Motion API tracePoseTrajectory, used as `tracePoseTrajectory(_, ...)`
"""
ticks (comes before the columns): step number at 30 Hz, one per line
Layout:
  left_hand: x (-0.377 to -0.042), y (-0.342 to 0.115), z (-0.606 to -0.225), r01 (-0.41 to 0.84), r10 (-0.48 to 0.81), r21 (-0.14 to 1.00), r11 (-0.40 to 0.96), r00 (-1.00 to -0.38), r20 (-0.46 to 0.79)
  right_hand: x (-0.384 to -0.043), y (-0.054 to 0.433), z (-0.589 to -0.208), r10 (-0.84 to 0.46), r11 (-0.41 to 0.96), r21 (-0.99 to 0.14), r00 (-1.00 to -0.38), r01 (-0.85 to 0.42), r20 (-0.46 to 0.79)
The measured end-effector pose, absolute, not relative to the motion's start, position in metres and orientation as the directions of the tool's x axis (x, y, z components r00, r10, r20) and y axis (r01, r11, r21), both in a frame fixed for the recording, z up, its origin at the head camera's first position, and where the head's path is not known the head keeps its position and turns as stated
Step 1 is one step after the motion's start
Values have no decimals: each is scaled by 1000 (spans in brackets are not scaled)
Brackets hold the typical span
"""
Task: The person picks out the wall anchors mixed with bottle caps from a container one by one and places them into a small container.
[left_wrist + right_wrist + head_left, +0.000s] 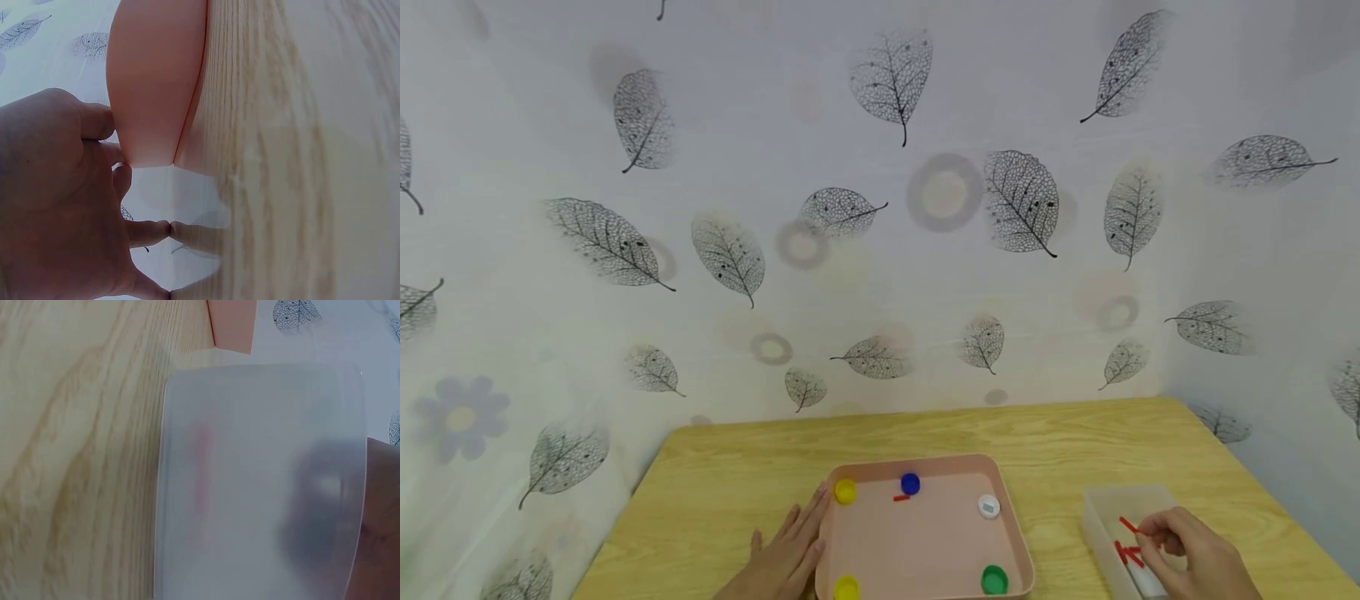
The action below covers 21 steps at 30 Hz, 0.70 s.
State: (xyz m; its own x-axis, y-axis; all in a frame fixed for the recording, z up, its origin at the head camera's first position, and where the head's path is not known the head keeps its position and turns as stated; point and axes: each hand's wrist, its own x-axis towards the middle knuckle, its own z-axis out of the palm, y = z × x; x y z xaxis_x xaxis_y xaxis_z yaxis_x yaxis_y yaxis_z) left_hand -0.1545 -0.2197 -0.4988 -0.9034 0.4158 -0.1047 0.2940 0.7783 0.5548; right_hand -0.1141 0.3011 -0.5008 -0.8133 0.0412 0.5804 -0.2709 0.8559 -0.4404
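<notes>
My left hand (786,554) rests with its fingers spread along the left side of a pink tray (917,537). The left wrist view has the fingers at the outer wall of the tray (156,81). Over a translucent plastic box (1101,500) on the right, my right hand (1198,554) pinches a small red stick (1128,524) between thumb and fingertips. Several more red sticks (1133,557) lie inside that box. Seen from the right wrist, the cloudy wall of the box (250,487) blurs part of the hand behind it.
Inside the tray, round caps lie near the edges: yellow (845,491), blue (910,483), white (988,506), green (995,580) and a second yellow cap (847,587). One red stick (902,498) lies below the blue cap. A leaf-patterned sheet (880,275) rises behind the wooden table (722,475).
</notes>
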Motion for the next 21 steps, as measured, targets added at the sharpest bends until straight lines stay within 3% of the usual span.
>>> tracePoseTrajectory(21, -153, -219, -494, 293, 422, 569, 769, -901, -106, -114, 301, -500, -1, 862, -407, -805, -301, 594)
